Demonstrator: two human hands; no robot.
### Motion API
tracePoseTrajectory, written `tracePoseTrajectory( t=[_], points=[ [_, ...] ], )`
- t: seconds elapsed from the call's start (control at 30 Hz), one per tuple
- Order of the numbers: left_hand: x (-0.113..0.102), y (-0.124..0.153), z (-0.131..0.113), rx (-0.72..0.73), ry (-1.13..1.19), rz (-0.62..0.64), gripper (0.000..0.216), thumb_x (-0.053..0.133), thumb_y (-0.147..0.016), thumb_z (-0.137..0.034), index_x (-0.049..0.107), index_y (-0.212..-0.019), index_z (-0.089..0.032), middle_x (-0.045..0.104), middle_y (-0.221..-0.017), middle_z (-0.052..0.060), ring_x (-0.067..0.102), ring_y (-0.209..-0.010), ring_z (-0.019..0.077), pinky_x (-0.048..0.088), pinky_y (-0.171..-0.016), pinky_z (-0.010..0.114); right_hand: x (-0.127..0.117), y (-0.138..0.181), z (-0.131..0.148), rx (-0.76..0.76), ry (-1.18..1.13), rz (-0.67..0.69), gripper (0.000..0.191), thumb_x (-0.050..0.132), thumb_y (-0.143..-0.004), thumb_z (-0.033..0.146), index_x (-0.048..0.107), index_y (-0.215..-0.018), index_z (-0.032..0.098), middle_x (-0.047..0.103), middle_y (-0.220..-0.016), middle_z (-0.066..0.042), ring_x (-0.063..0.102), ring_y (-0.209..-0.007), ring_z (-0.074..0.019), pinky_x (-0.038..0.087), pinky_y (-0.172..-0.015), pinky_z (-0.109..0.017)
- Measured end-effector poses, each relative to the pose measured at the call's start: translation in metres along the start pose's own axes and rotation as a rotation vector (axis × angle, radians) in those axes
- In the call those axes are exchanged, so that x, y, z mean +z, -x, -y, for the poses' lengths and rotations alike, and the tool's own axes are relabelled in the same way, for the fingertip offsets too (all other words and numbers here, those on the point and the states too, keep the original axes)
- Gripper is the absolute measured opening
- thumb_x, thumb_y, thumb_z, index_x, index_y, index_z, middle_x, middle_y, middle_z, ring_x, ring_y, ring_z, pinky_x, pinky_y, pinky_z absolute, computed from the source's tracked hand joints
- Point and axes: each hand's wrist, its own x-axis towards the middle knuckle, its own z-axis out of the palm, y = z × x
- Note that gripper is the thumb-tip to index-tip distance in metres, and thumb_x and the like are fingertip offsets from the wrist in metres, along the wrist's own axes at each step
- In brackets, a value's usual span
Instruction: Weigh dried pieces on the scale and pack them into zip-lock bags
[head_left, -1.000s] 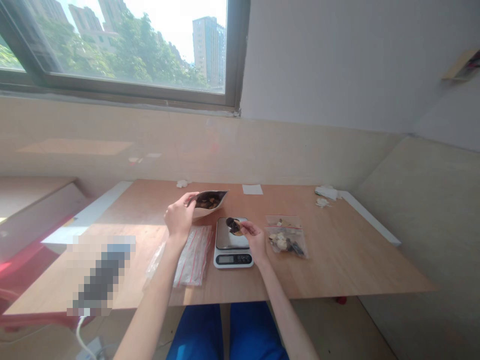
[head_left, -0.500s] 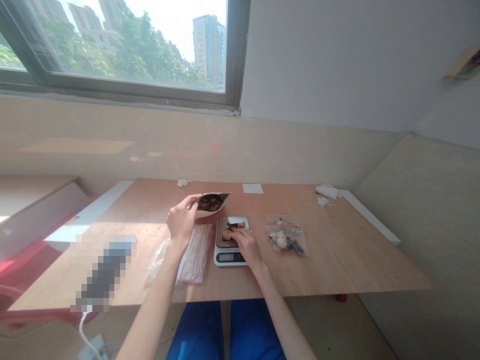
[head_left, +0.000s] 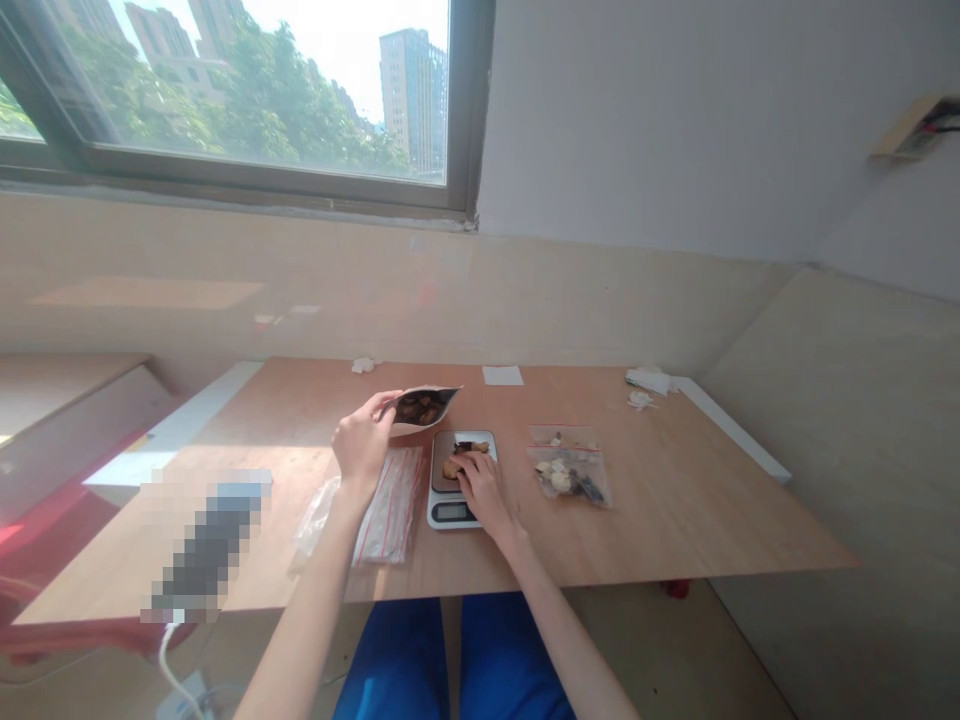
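My left hand (head_left: 361, 437) grips the left edge of a stand-up pouch (head_left: 421, 410), whose open mouth shows dark brown dried pieces inside. The pouch is held tilted just beyond a kitchen scale (head_left: 442, 512). Brown and black dried pieces (head_left: 454, 466) lie on the scale's plate; I cannot make out their exact kind. Over them, my right hand (head_left: 484, 492) has its fingers curled down and closed on a light brown piece. The hand covers part of the scale's display.
Flat zip bags (head_left: 390, 505) and a clear plastic bag (head_left: 315, 520) lie left of the scale. Filled zip bags (head_left: 570, 475) lie to its right. A white paper (head_left: 502, 376) and crumpled tissues (head_left: 640, 400) are farther back. A pixelated object (head_left: 206, 545) with a cable sits front left.
My right hand has shifted slightly left and farther over the dried pieces. My left hand and the pouch stay nearly still. The view has moved a little.
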Motion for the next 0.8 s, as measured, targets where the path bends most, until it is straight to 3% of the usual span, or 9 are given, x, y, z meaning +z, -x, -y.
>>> tracePoseTrajectory(
  t=[0.23,0.37,0.47,0.63,0.8],
  points=[
    [-0.001,0.001,0.002,0.004,0.005,0.015,0.022,0.051,-0.081,-0.038,0.067,-0.096,-0.033,0.071,-0.087,-0.001,0.065,-0.082,0.0181,0.040,-0.065,0.024,0.002,-0.004,0.000,-0.011,-0.045,-0.040,0.031,0.045,-0.084,0.010,0.061,-0.109,0.019,0.061,-0.100,-0.008,0.053,-0.096,-0.0222,0.043,-0.084,-0.037],
    [-0.001,0.002,0.003,0.000,0.007,0.024,0.023,0.051,-0.081,-0.038,0.066,-0.097,-0.033,0.071,-0.089,-0.001,0.065,-0.082,0.0179,0.040,-0.066,0.024,-0.009,-0.005,-0.004,0.078,-0.120,-0.087,0.035,0.039,-0.086,0.011,0.056,-0.116,0.017,0.059,-0.104,-0.010,0.051,-0.097,-0.0212,0.042,-0.084,-0.037],
    [-0.001,0.003,0.003,-0.010,0.013,0.034,0.023,0.051,-0.081,-0.037,0.066,-0.097,-0.033,0.071,-0.088,-0.002,0.065,-0.083,0.0171,0.040,-0.065,0.023,-0.016,-0.003,-0.011,0.162,-0.185,-0.117,0.034,0.035,-0.086,0.009,0.058,-0.110,0.016,0.059,-0.102,-0.010,0.051,-0.095,-0.0204,0.042,-0.084,-0.037],
    [-0.002,0.004,0.002,-0.037,-0.014,0.061,0.023,0.050,-0.082,-0.035,0.066,-0.098,-0.033,0.071,-0.083,-0.001,0.065,-0.084,0.0178,0.039,-0.062,0.023,-0.022,0.005,-0.020,0.196,-0.154,-0.047,0.030,0.038,-0.083,0.007,0.065,-0.092,0.018,0.056,-0.099,-0.009,0.049,-0.093,-0.0209,0.040,-0.084,-0.037],
    [-0.002,0.005,0.003,-0.032,0.016,0.056,0.022,0.051,-0.081,-0.034,0.066,-0.097,-0.033,0.071,-0.085,-0.002,0.065,-0.085,0.0179,0.040,-0.064,0.023,-0.020,0.009,-0.023,0.202,-0.071,0.018,0.023,0.046,-0.084,0.015,0.063,-0.099,0.020,0.054,-0.098,-0.008,0.047,-0.093,-0.0220,0.038,-0.083,-0.038]
  ],
)
